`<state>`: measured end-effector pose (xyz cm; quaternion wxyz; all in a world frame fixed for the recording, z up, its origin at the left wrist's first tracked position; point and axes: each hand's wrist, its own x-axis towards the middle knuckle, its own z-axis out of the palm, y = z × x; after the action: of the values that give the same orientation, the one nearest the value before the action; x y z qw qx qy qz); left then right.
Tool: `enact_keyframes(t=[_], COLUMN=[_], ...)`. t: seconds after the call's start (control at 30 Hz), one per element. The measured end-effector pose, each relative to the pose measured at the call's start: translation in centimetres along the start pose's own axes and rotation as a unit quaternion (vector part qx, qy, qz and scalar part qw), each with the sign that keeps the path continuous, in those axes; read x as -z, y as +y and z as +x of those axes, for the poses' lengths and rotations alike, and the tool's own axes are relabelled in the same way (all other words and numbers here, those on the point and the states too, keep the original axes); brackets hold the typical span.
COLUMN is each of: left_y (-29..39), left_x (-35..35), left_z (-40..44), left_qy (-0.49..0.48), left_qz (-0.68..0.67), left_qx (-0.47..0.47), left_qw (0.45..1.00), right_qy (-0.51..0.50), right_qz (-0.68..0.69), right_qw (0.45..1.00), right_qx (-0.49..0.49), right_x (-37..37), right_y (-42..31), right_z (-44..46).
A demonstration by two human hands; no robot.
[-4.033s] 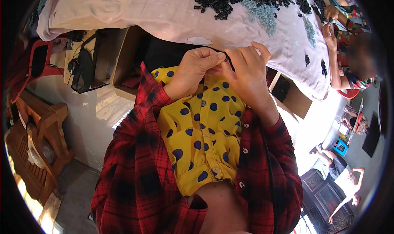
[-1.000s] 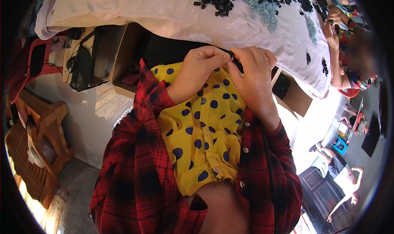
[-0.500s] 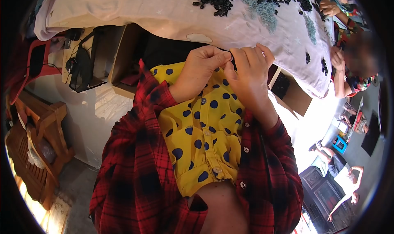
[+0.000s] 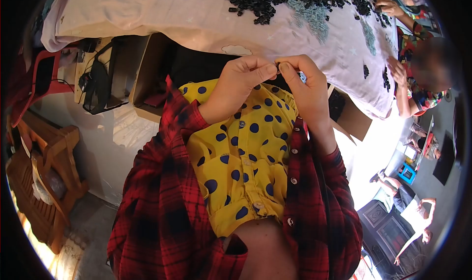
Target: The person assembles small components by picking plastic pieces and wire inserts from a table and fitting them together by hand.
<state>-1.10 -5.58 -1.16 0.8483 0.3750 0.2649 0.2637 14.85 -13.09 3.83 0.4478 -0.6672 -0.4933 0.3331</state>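
Observation:
In front of the yellow polka-dot shirt (image 4: 241,147), both hands meet with their fingertips close together. My left hand (image 4: 236,86) is closed in a pinch; what it grips is too small to make out. My right hand (image 4: 310,86) pinches a small dark piece (image 4: 278,66) between thumb and index finger, beside the left fingertips. A small pale, bluish thing (image 4: 302,77) shows within the curl of the right fingers. Beyond the hands, black pieces (image 4: 260,2) lie heaped on the pink cloth (image 4: 172,14), next to a pile of clear bluish pieces (image 4: 312,22).
A co-worker's hand (image 4: 397,72) is at the cloth's right edge, with another hand (image 4: 389,6) farther up. Open cardboard boxes (image 4: 356,117) stand below the cloth. At left are a black strap (image 4: 98,83), a red chair (image 4: 44,78) and a wooden chair (image 4: 49,172).
My right hand has turned, its fingers now curled and the pale bluish thing visible among them. My left hand has barely moved. The co-worker's near hand has shifted toward the cloth.

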Motion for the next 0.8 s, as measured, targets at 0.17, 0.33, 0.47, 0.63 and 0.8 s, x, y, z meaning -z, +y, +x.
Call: enact_keyframes(t=[0.17, 0.33, 0.47, 0.63, 0.8], left_y=[-0.45, -0.58, -0.48, -0.63, -0.35], left_x=[0.21, 0.12, 0.13, 0.21, 0.02], left_z=[-0.02, -0.14, -0.14, -0.15, -0.43], left_qy=[-0.012, 0.002, -0.004, -0.002, -0.001], left_qz=[0.032, 0.056, 0.028, 0.026, 0.069], left_qx=[-0.024, -0.031, -0.021, -0.021, -0.03], left_qw=[0.999, 0.998, 0.999, 0.999, 0.997], right_qy=[0.002, 0.051, 0.051, 0.054, 0.04], right_qz=[-0.116, -0.3, -0.273, -0.286, -0.189], right_qw=[0.99, 0.931, 0.939, 0.933, 0.973], right_qx=[0.085, 0.203, 0.201, 0.211, 0.125], right_x=[0.39, -0.12, -0.05, -0.11, -0.04], right_y=[-0.07, 0.04, 0.3, 0.07, -0.13], right_z=[0.19, -0.13, -0.18, -0.26, -0.43])
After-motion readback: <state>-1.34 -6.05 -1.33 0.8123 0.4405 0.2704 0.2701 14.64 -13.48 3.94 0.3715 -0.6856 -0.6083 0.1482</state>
